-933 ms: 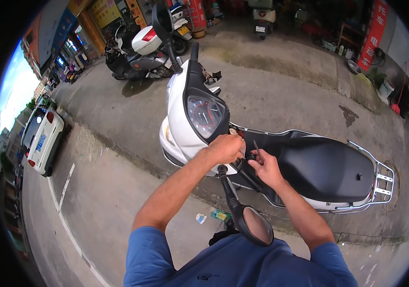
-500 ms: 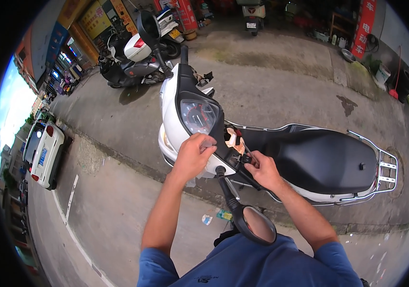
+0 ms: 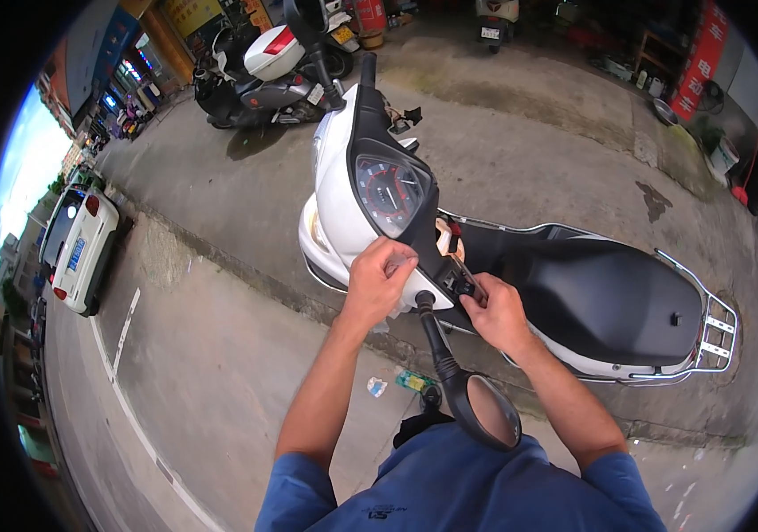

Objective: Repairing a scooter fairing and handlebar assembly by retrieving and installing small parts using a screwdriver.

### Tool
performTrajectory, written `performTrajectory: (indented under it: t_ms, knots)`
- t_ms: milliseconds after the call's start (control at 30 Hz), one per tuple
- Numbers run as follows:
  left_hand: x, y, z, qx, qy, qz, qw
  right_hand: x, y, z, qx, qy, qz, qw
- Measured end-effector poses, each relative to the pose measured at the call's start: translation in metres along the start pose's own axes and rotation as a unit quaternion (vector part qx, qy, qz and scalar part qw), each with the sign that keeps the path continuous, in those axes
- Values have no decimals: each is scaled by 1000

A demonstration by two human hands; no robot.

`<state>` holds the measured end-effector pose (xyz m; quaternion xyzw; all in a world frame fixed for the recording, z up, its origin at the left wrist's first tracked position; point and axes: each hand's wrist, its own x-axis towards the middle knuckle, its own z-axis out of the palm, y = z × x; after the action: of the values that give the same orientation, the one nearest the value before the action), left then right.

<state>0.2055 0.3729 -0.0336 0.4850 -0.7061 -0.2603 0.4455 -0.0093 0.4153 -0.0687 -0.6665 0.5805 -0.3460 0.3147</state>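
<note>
A white scooter (image 3: pixel 336 191) with a black seat stands sideways before me, its round-dialled instrument panel (image 3: pixel 391 197) facing up. My left hand (image 3: pixel 379 277) is closed in a pinch over the white front cover, just below the panel; what its fingertips hold is hidden. Beyond the panel's near corner, my right hand (image 3: pixel 497 312) grips a small black part (image 3: pixel 463 286) at the near handlebar end. A slim rod-like piece lies along its fingers, too small to identify. Between the hands and the seat, tan and red pieces (image 3: pixel 446 238) show in an opening.
The near mirror (image 3: pixel 485 410) sticks out toward me on its black stalk, between my forearms. Another parked scooter (image 3: pixel 277 75) stands at the far left, and a white car (image 3: pixel 82 244) is on the road. Litter (image 3: pixel 414 380) lies on the ground by my foot.
The view has shifted, so the scooter sits a little farther right and lower at its front. Both hands stay at nearly the same spots on it, with the left fingers curled slightly differently.
</note>
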Motion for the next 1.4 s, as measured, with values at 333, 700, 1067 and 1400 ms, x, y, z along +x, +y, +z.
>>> performTrajectory:
  t_ms: [333, 700, 1067, 1400]
  knots:
    - [-2, -7, 2, -43, 8, 3, 999, 10, -13, 6, -2, 11, 34, 999]
    - [-1, -10, -2, -62, -7, -5, 998, 26, -20, 9, -38, -2, 72, 997]
    - [2, -7, -3, -43, -6, 10, 999, 32, -8, 15, 5, -23, 112, 993]
    - [3, -10, -2, -53, -14, 7, 998, 25, -6, 8, 163, -60, 135, 975]
